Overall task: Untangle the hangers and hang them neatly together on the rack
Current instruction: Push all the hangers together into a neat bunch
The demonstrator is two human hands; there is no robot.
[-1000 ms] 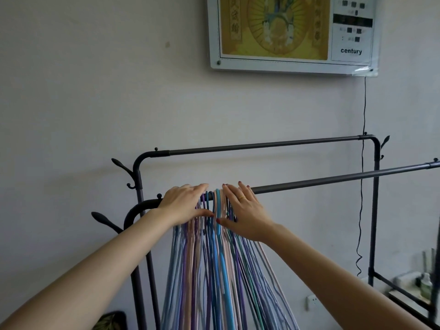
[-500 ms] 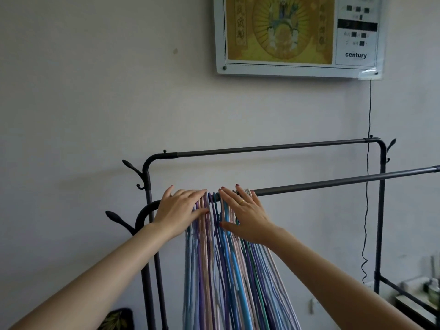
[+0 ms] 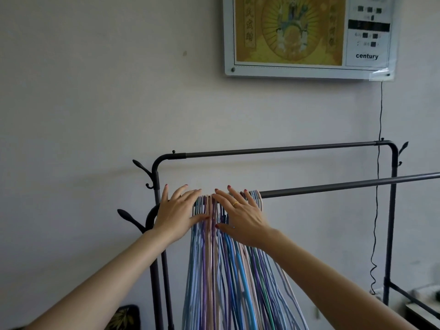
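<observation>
At the far left, the near rail of the dark metal rack [image 3: 333, 186] curves down into its upright post, which carries leaf-shaped side hooks [image 3: 128, 215].

The left hand [image 3: 177, 214] lies against the left side of the hanger bundle. Its fingers [image 3: 181, 194] are extended and slightly spread, reaching up toward the rail; the thumb points right and presses on the outermost hanger necks. No finger curls around any item.

The hangers [image 3: 228, 270] hang as one tight group on the near rail, close to its left bend. The hooks sit side by side over the rail. The thin frames, in blue, purple, pink, teal and white, fan downward and slightly to the right, and leave the bottom edge of the view. Whether any frames are still crossed lower down cannot be determined.

The right hand [image 3: 242, 217] lies flat on the right part of the bundle, just beside the left hand. Its fingers are straight and spread, with the tips over the hooks at the rail; one finger bears a gold ring [image 3: 235, 203]. The thumb points left across the hanger necks. This hand also grips nothing.

Behind, the rack's higher rear rail runs parallel. A framed wall panel [image 3: 309, 36], marked "century", hangs on the wall above right, with a black cord [image 3: 378, 175] dropping from it.
</observation>
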